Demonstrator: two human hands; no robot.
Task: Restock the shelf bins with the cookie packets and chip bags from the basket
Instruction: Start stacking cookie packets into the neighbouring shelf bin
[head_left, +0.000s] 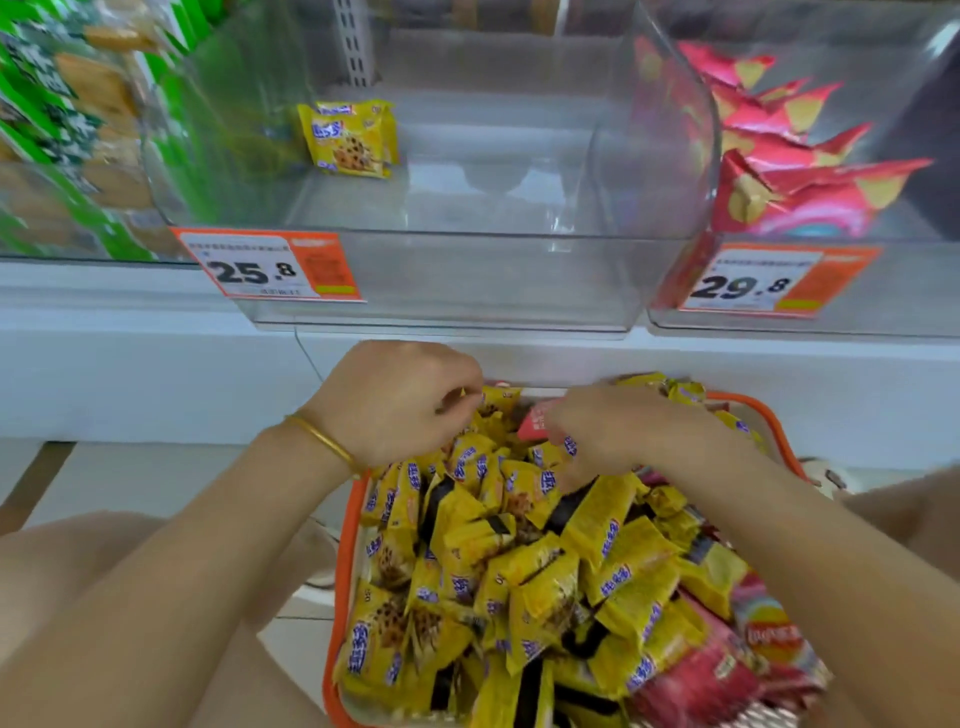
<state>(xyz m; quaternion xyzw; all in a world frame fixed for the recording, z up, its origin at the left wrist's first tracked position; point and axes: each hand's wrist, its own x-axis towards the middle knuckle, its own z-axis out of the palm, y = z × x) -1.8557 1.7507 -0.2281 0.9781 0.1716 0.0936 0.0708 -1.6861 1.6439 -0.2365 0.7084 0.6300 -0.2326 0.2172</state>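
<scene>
Surface and surroundings: a white shelf (130, 364) in a shop carries a row of clear plastic bins. The left bin (171, 130) holds green packets (47, 114), blurred. The middle bin (519, 270) contains a single yellow cookie packet (348, 137), lying near its back left corner. The right bin (883, 291) contains a stack of red stocked chip bags (779, 140). An orange price tag (265, 267) reading 25.8 is fixed to the front of the middle bin; a second tag (774, 283) reading 29.8 is fixed to the right bin. Below the shelf front, a pale floor (130, 467) is visible.

Basket: an orange-rimmed basket (347, 540) stands just in front of the shelf, below the middle bin. It is heaped with yellow cookie packets (519, 571). Red chip bags (691, 686) lie along its right and near sides.

Left hand (395, 405): positioned over the far end of the basket; a gold bangle (322, 439) sits on the wrist. The fingers (457, 387) are curled, tips down among the packets. A yellow sliver shows between them; whether it is gripped cannot be told.

Right hand (623, 431): also over the far end, near the left hand but apart from it. Its fingers (561, 434) are curled and clamped on cookie packets at the top of the heap. A red packet (535, 421) lies between the two hands.
</scene>
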